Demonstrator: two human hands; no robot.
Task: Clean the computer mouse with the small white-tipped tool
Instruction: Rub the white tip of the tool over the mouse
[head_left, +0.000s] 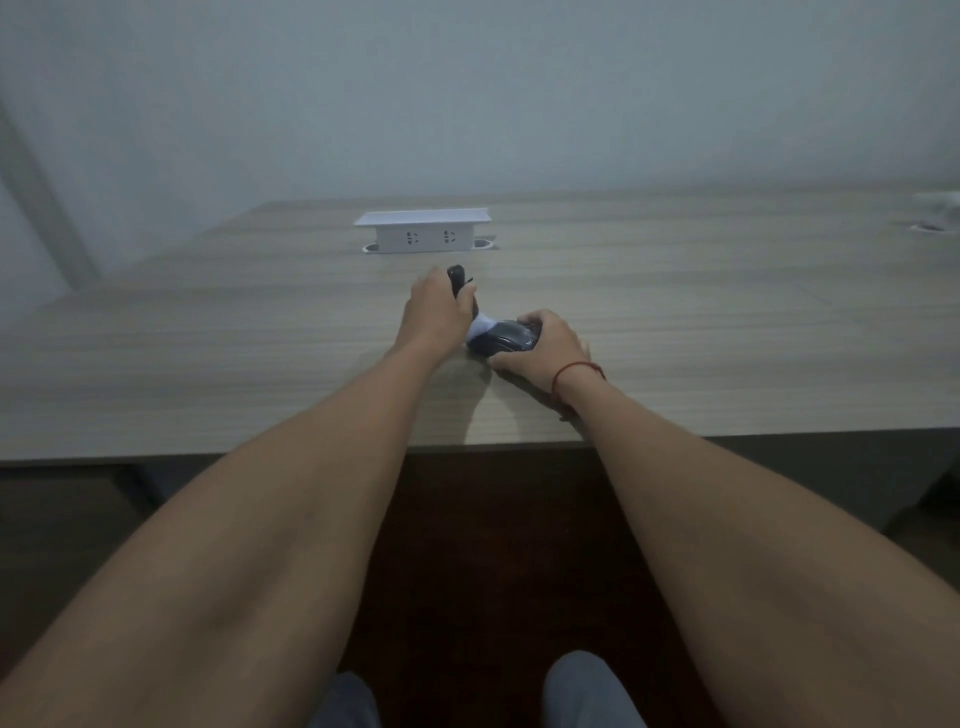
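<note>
A dark computer mouse (506, 339) rests on the wooden desk (208, 353), tilted a little. My right hand (545, 348) grips it from the right side, a red string around that wrist. My left hand (435, 312) is closed around a small tool with a dark handle (457, 278) sticking up past my fingers. The tool's white tip (480, 328) touches the left end of the mouse. Part of the handle is hidden in my fist.
A white pop-up socket box (423, 231) stands on the desk beyond my hands. A second cable opening (927, 227) sits at the far right. The desk's front edge (311, 454) runs under my forearms, and a plain wall rises behind.
</note>
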